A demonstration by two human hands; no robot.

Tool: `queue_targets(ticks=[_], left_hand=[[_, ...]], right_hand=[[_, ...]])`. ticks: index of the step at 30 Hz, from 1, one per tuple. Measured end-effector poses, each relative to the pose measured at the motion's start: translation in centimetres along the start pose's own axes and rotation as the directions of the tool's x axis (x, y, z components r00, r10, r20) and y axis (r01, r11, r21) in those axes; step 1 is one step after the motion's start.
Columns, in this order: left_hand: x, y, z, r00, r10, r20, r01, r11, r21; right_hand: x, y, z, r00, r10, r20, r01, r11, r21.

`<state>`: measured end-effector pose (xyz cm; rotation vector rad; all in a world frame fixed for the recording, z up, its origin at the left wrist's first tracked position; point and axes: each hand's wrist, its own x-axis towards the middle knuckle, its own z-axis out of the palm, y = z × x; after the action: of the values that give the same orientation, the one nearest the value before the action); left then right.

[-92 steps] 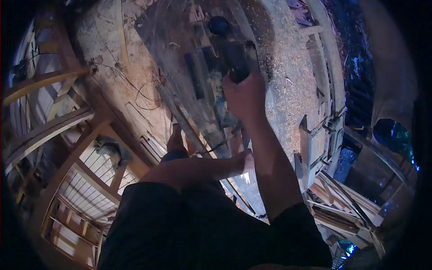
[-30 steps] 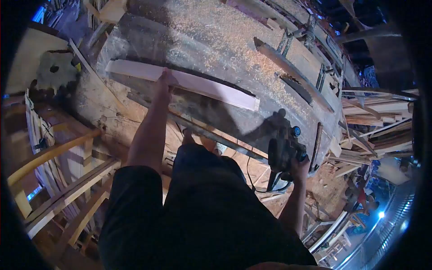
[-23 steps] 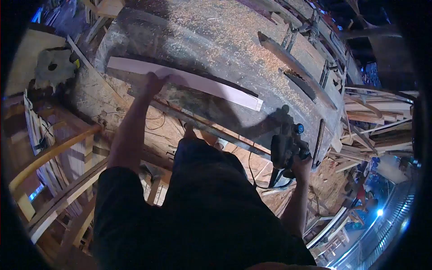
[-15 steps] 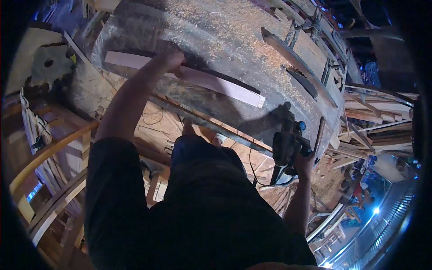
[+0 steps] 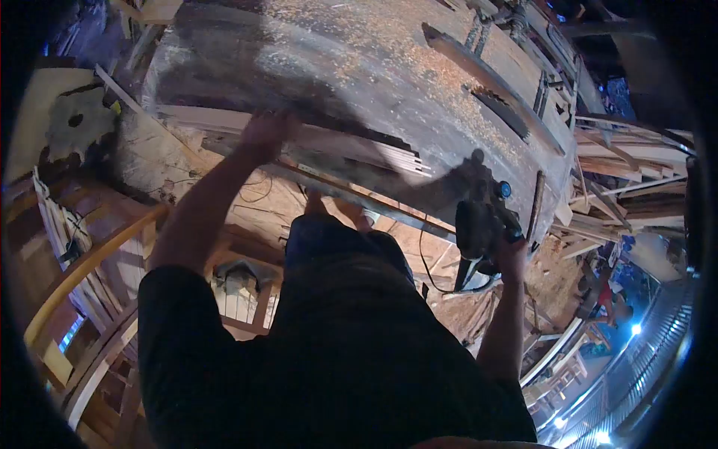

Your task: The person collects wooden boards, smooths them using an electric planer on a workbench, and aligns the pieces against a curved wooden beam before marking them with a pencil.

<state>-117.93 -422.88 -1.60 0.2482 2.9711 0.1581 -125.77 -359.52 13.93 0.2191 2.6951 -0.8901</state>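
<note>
My left hand [image 5: 265, 136], blurred by motion, closes over the middle of a stack of long pale wooden strips [image 5: 374, 152] along the near side of the workbench [image 5: 321, 90]. Several thin edges show at the stack's right end. At the bench's right near corner, my right hand [image 5: 513, 254] grips the rear of a black corded power tool [image 5: 479, 228] with a round blue-tinged knob. The tool stands apart from the strips, and its underside is hidden. Its cord hangs in a loop below the bench edge.
Shavings cover the bench's far part, where a dark slot with a toothed saw blade [image 5: 502, 112] lies beside a long wooden rail [image 5: 479, 71]. Wood offcuts [image 5: 628, 176] are heaped at right. Curved wooden pieces [image 5: 90, 262] stand at left, near a large round notched disc [image 5: 81, 123].
The pale wood has shifted toward me and turned, so several thin edges show instead of one broad face. My left hand moved nearer with it. My right hand still holds the tool.
</note>
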Motion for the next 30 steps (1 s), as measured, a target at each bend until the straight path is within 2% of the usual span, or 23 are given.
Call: queue_targets(ticks=[2,5,8,9,11,14,15,17,18,19,20,22,23,25,26,29,30], left_hand=[[0.4,0.6,-3.1,0.995,-0.019,0.099,0.017,0.999,0.027],[2.0,0.5,-4.4,0.986,0.012,0.169,-0.014,1.0,0.012],[1.8,0.3,-1.1,0.998,0.07,-0.002,-0.07,0.997,0.043],[2.0,0.0,-0.4,0.998,0.069,0.009,-0.069,0.997,0.038],[1.9,0.0,0.2,0.997,0.066,0.045,-0.067,0.997,0.025],[1.5,-0.2,0.2,0.998,0.049,0.029,-0.054,0.976,0.211],[1.2,-1.0,0.0,1.0,-0.013,0.022,0.01,0.99,0.142],[0.1,-3.8,-0.4,0.991,-0.135,0.019,0.135,0.991,0.0],[-0.6,-5.4,-0.6,0.993,-0.117,0.028,0.113,0.988,0.101],[-1.3,-6.9,-0.8,0.994,-0.099,0.039,0.089,0.976,0.201],[-1.5,-8.3,-1.3,0.987,-0.142,0.077,0.129,0.979,0.158],[-2.2,-10.9,-1.7,0.958,-0.238,0.159,0.228,0.971,0.079],[-2.7,-12.1,-0.2,0.974,-0.212,0.077,0.206,0.975,0.083],[-3.1,-12.6,2.0,0.984,-0.155,-0.089,0.163,0.982,0.097],[-3.3,-12.6,2.2,0.985,-0.156,-0.071,0.162,0.982,0.094],[-2.9,-11.4,0.3,0.988,-0.153,-0.019,0.154,0.984,0.084],[-2.8,-10.5,-1.1,0.989,-0.15,-0.007,0.15,0.985,0.081]], right_hand=[[-0.1,0.4,0.0,0.999,0.013,0.036,-0.017,0.994,0.105],[-0.3,-0.2,-0.1,0.996,0.024,0.084,-0.035,0.992,0.124],[-0.9,1.1,0.3,1.0,0.002,0.02,-0.004,0.996,0.085],[-1.1,1.6,0.8,0.998,-0.054,-0.032,0.056,0.997,0.062],[-2.0,1.3,0.7,0.998,-0.06,-0.001,0.06,0.99,0.125],[-4.0,-0.9,-1.0,0.981,0.027,0.191,-0.091,0.937,0.337],[-4.4,-1.7,-1.4,0.974,0.032,0.225,-0.117,0.92,0.374],[-4.2,-5.5,-1.2,0.939,-0.044,0.34,-0.103,0.909,0.403],[-4.4,-7.3,-0.5,0.949,-0.17,0.265,0.047,0.908,0.416],[-3.6,-5.7,0.0,0.935,-0.239,0.261,0.131,0.919,0.372],[-2.7,-3.0,1.1,0.915,-0.308,0.262,0.216,0.92,0.327],[-1.0,-5.3,1.6,0.844,-0.386,0.371,0.316,0.919,0.237],[-0.1,-6.5,1.9,0.802,-0.422,0.423,0.372,0.906,0.201],[2.0,-5.3,2.1,0.753,-0.305,0.582,0.356,0.934,0.03],[2.1,-5.8,2.2,0.786,-0.202,0.584,0.165,0.979,0.117],[3.1,-6.5,2.5,0.786,-0.262,0.56,0.372,0.924,-0.09],[3.5,-8.0,2.5,0.774,-0.156,0.614,0.313,0.937,-0.157]])
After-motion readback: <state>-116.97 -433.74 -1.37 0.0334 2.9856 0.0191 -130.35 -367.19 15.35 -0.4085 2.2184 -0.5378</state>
